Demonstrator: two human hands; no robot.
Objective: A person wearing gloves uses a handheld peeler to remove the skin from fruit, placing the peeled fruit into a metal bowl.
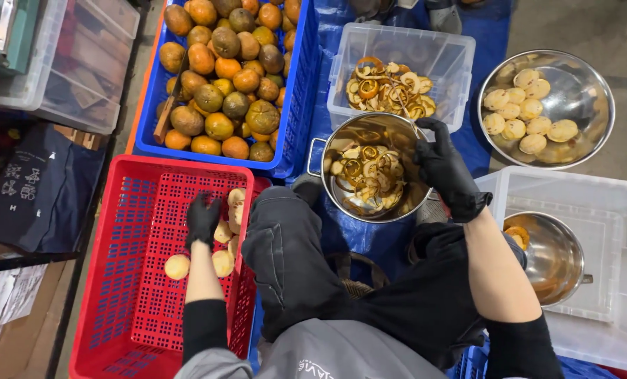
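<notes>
Resting in red crate: pale, round peeled fruit, left hand touching.

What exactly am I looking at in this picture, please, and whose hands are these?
There is no machine here: a camera on a person's head looks down at their own knees and two black-gloved hands. The left hand reaches into a red crate among a few peeled pale fruits. The right hand grips the rim of a steel bowl of peels. Beyond lie a blue crate of unpeeled orange fruit, a clear tub of peels, a steel bowl of peeled fruit and a smaller steel bowl in a clear bin.
</notes>
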